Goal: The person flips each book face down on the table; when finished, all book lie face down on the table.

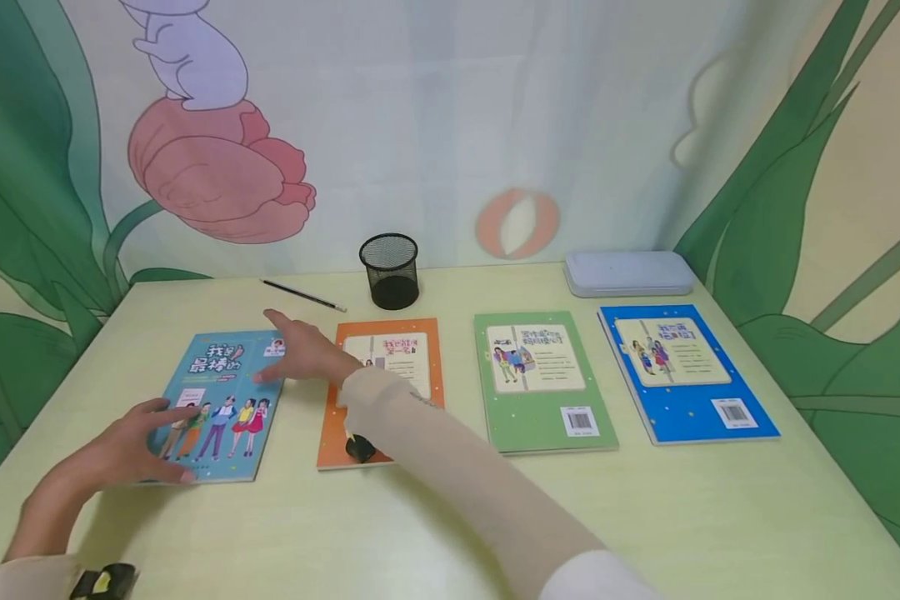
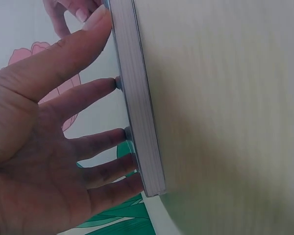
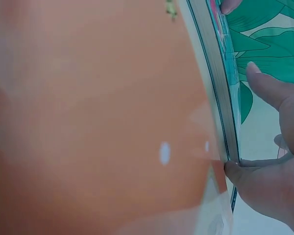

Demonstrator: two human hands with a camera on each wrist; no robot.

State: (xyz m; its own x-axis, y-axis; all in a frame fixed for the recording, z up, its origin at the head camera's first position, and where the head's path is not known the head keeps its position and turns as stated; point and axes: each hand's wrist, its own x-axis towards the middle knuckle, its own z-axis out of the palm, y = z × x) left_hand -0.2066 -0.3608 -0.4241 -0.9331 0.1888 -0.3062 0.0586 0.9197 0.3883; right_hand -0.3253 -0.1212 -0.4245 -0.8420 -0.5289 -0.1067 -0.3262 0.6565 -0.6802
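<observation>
A light-blue book [image 1: 213, 375] lies face up at the left of the table, with cartoon figures on its cover. My left hand [image 1: 120, 446] is at its lower left part; in the left wrist view, the spread fingers [image 2: 95, 176] rest their tips on the cover beside the page edge. My right hand [image 1: 307, 350] reaches over the book's upper right corner with its fingers spread. In the right wrist view, the right thumb [image 3: 250, 176] touches the book's edge. An orange book [image 1: 337, 433] lies partly hidden under my right forearm.
To the right lie a green book [image 1: 525, 417] and a dark-blue book [image 1: 682, 408]. Along the back are a black pencil [image 1: 300, 293], a black mesh pen cup [image 1: 390, 275] and a pale pencil case [image 1: 630, 273]. A curtain with printed pictures [image 1: 450, 125] hangs behind the table.
</observation>
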